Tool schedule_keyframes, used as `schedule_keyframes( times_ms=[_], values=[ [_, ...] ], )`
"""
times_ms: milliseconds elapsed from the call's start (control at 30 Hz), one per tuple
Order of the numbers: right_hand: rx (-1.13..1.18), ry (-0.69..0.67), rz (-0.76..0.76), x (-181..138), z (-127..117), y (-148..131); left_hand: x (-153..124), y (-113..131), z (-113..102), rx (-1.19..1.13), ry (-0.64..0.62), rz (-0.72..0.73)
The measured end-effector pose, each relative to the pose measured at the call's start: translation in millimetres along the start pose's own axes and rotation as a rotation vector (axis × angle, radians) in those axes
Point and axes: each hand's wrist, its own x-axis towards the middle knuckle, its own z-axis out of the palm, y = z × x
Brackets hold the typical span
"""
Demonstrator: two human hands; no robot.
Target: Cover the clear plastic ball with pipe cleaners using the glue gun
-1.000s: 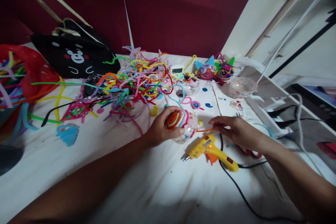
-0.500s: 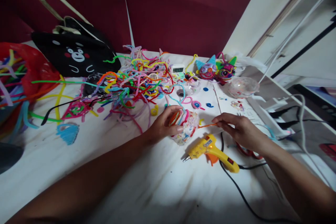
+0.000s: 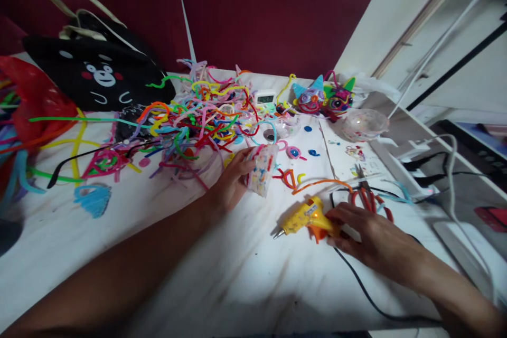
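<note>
My left hand grips a clear plastic half-ball speckled with colour, with pipe cleaners stuck on it, tilted on its side on the white table. My right hand closes round the handle of a yellow glue gun that lies on the table with its nozzle pointing left. An orange pipe cleaner lies loose just beyond the gun. Red-handled scissors rest behind my right hand.
A big tangle of pipe cleaners fills the table's middle. A black bear tote bag and a red bag sit at the left. Two decorated cat heads, a clear bowl and a small clock stand at the back. The gun's black cord runs forward.
My right hand let go of the orange pipe cleaner and came down onto the glue gun. My left hand turned the half-ball onto its side.
</note>
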Motion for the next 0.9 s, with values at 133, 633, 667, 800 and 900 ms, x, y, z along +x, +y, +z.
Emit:
schedule_keyframes(
  times_ms=[133,633,667,800,900],
  values=[
    [-0.067,-0.036,0.033,4,9,-6,-2,2,1,-0.026,0.009,-0.024],
    [0.632,-0.127,0.158,-1,-7,1,-4,8,6,-0.161,-0.035,-0.084],
    [0.661,-0.108,0.168,-3,-12,-2,-4,7,4,-0.153,-0.038,-0.081],
    [0.716,0.098,0.225,-11,-26,-7,-3,2,-1,-0.091,-0.026,-0.047],
    [0.786,0.277,0.253,-14,-25,-5,-3,1,-2,-0.037,-0.034,-0.021]
  ],
)
